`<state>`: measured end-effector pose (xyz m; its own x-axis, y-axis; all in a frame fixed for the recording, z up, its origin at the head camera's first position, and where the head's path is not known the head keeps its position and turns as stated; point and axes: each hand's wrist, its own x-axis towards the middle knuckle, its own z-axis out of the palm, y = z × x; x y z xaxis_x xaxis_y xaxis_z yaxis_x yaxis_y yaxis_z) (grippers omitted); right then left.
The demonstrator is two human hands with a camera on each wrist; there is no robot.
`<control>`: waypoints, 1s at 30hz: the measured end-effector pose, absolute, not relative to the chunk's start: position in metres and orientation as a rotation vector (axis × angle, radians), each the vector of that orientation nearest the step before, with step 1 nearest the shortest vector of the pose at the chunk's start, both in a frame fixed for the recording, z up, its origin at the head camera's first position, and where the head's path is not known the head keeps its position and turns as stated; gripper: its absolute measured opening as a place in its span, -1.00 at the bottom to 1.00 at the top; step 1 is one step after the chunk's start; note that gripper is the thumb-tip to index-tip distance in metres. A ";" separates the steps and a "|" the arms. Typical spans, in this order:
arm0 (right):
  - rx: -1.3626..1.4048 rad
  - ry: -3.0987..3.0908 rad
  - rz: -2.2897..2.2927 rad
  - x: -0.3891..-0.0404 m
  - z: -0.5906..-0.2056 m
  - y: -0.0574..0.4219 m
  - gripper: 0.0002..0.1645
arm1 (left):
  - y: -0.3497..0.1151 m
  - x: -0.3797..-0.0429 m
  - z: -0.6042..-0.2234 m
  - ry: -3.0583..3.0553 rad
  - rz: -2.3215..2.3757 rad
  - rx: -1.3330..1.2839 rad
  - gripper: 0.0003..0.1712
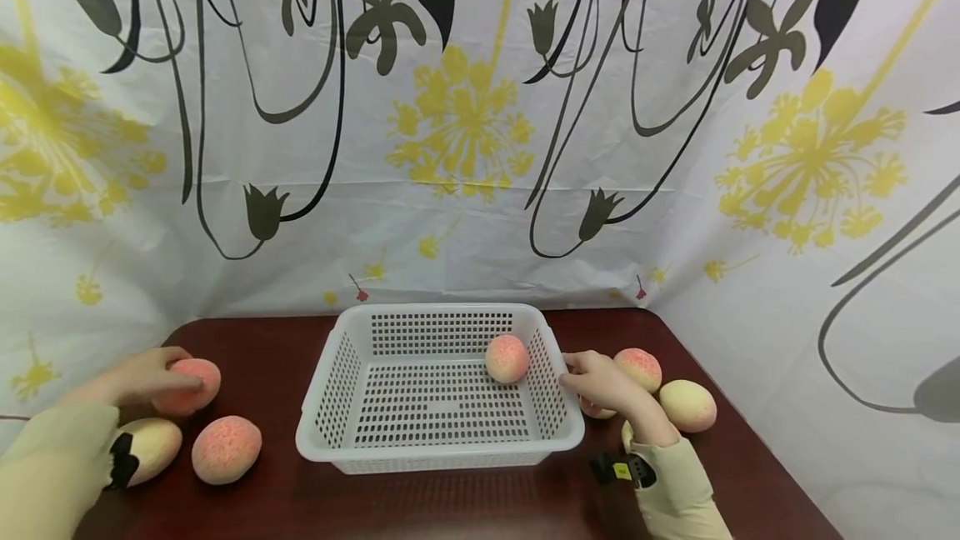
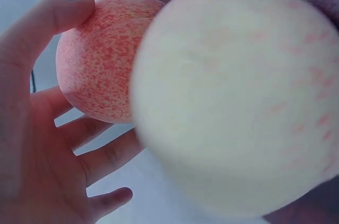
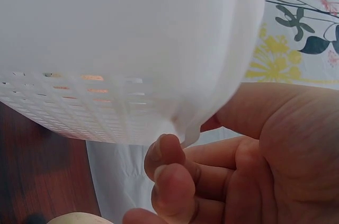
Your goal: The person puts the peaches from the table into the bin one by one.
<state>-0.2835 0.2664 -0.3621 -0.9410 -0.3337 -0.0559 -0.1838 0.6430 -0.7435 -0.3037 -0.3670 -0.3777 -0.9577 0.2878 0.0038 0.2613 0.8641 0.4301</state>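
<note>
At the table's left side, my left hand (image 1: 153,377) holds a pink speckled peach (image 2: 100,60), its thumb on one side and fingers on the other. A paler peach (image 2: 238,91) sits close to the wrist camera and covers part of the held one. Another pink peach (image 1: 227,450) lies just right of these. In the middle stands a white perforated plastic basket (image 1: 442,461) with one peach (image 1: 507,359) inside, near its right wall. My right hand (image 3: 228,166) grips the basket's right rim, its fingertips under the lip; the rim hides part of the thumb.
Several peaches lie right of the basket, including a pink one (image 1: 637,369) and a yellowish one (image 1: 687,405), partly behind the right hand and forearm. The dark red-brown table (image 1: 420,507) meets a white floral-patterned cloth (image 1: 465,248) at the back and sides.
</note>
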 end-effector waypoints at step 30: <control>-0.415 2.741 -1.111 -0.282 -0.362 0.265 -0.65 | -0.308 -0.318 -0.284 3.041 0.484 0.679 -0.41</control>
